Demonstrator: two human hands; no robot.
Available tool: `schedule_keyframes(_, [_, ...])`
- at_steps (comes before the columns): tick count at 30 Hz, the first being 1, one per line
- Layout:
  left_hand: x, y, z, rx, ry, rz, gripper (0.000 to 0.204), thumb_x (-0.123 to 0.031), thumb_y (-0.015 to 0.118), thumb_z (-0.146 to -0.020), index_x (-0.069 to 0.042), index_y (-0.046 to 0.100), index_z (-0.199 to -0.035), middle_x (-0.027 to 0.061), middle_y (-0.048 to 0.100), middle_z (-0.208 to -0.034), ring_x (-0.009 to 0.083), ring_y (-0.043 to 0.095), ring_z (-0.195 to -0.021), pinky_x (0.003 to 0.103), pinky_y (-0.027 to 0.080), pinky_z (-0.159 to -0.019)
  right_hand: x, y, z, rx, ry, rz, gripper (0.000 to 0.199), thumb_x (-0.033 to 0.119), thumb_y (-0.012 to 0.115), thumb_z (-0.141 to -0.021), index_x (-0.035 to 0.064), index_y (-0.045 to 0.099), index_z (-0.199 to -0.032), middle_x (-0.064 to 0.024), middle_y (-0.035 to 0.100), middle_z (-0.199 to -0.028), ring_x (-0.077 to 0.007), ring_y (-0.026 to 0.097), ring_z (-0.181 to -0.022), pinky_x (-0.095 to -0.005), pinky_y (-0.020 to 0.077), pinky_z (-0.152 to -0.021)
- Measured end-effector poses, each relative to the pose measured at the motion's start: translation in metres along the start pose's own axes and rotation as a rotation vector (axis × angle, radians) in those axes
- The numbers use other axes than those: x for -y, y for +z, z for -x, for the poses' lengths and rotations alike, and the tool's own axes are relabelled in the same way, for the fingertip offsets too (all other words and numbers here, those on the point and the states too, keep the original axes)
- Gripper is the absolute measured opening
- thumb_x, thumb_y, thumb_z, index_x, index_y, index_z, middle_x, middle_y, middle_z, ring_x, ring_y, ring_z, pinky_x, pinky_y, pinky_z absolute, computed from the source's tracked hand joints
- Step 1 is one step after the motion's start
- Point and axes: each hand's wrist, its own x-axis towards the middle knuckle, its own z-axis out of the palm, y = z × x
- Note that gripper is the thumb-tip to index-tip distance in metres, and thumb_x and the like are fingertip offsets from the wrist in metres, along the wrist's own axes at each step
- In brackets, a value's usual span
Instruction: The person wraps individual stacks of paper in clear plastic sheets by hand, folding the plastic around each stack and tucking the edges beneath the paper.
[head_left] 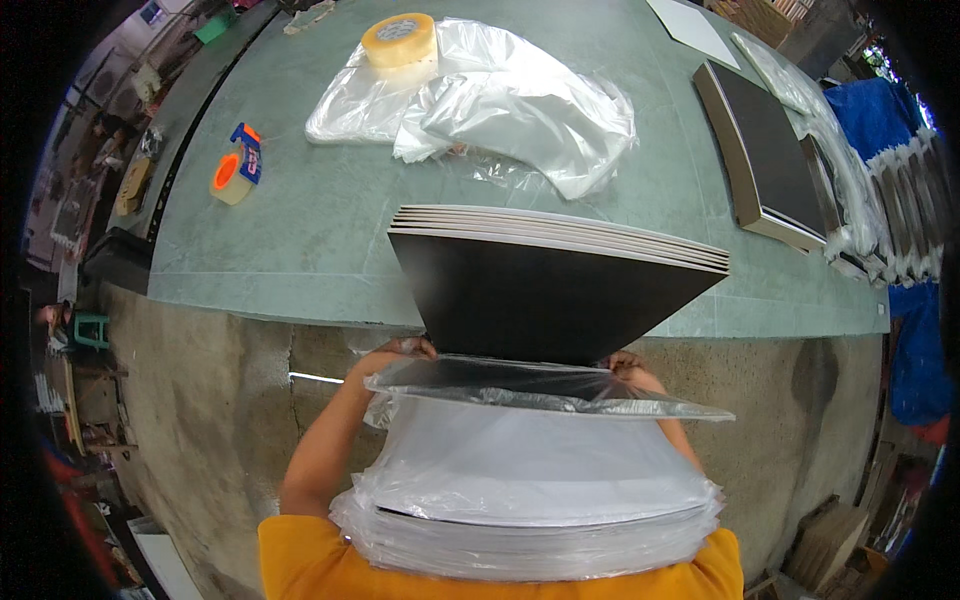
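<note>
A stack of black boards (560, 300) with pale edges stands tilted before me at the table's near edge. My left hand (408, 348) is closed at the stack's lower left corner, by a clear plastic bag (540, 400). At the lower right corner my right hand (624, 362) has its fingers curled by the same bag. The bag spreads across the foot of the boards, and dark board shows through it. Both hands are partly hidden, so what each fingertip pinches is hard to see. Closer to my body is a pile of white boards in clear plastic (540, 500).
On the green table (310, 240) lie clear plastic bags (530, 110) with a large tape roll (400, 40) on top. A tape dispenser (238, 165) sits to the left. Another black board stack (765, 150) and wrapped bundles (850, 200) occupy the right side.
</note>
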Motion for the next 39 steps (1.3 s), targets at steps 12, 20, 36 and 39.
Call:
schedule_keyframes(12, [-0.138,0.067,0.081,0.055,0.457,-0.771,0.014,-0.013,0.056,-0.078,-0.002,0.06,-0.085,0.0094,0.06,-0.075,0.0208,0.057,-0.067,0.027,0.043,-0.061,0.154,0.096,0.079,0.073,-0.148,0.809,0.017,0.012,0.051,-0.079,-0.0011,0.06,-0.085,-0.0132,0.059,-0.085,-0.0236,0.057,-0.076,-0.0353,0.043,-0.073])
schedule_keyframes(20, [-0.052,0.108,-0.001,0.54,0.405,-0.714,0.033,-0.03,0.048,-0.085,-0.006,0.053,-0.107,0.013,0.055,-0.092,0.0253,0.052,-0.09,0.032,0.04,-0.079,0.073,0.125,0.027,0.771,0.092,1.072,0.054,0.042,0.032,-0.088,0.0037,0.036,-0.126,-0.0163,0.027,-0.135,-0.031,0.023,-0.125,-0.0409,0.0144,-0.103])
schedule_keyframes(36, [-0.193,0.168,0.044,-0.012,0.934,-0.315,0.041,-0.033,0.049,-0.084,0.0,0.048,-0.11,0.0095,0.052,-0.092,0.0159,0.05,-0.086,0.027,0.04,-0.075,0.168,0.21,0.029,0.253,-0.332,0.613,0.017,0.009,0.065,-0.074,0.0015,0.057,-0.087,-0.0008,0.058,-0.081,-0.0066,0.051,-0.077,-0.0229,0.0417,-0.067])
schedule_keyframes(39, [-0.186,0.157,0.053,-0.024,0.656,-0.243,0.037,-0.021,0.06,-0.079,0.0,0.049,-0.108,0.0063,0.055,-0.09,0.0124,0.052,-0.082,0.024,0.041,-0.073,0.169,0.213,0.033,0.375,-0.241,0.172,0.018,0.009,0.065,-0.073,0.0015,0.057,-0.088,-0.0005,0.058,-0.082,-0.0074,0.052,-0.075,-0.0227,0.0419,-0.067])
